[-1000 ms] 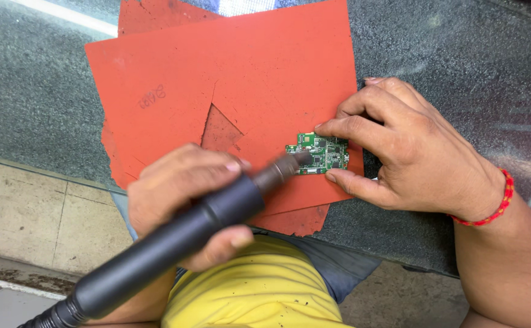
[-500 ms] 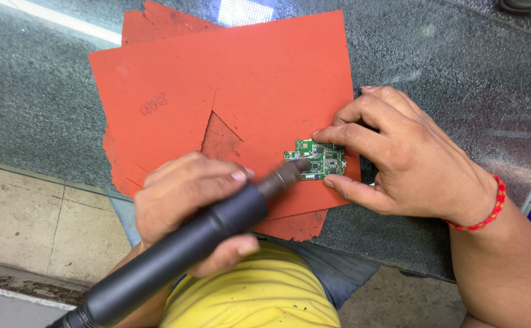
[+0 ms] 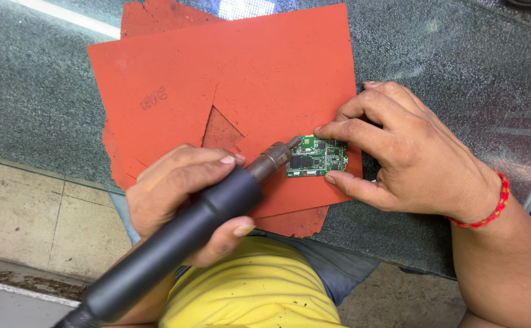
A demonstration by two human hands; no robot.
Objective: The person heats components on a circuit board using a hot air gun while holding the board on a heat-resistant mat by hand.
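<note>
Left hand [image 3: 186, 203] is wrapped tight around a thick black hot-air handpiece [image 3: 174, 243], its metal nozzle [image 3: 274, 159] angled right onto the left edge of the small green circuit board [image 3: 317, 157]. The board lies flat on the red silicone mat [image 3: 247, 79], spread over the dark speckled worktop [image 3: 34, 85]. Right hand [image 3: 408, 155] pins it by the edges, forefinger on top, thumb at the lower rim (no closed grasp, just pressure). That board looks light, stiff and fragile; edges seem the safest hold, clear of components.
</note>
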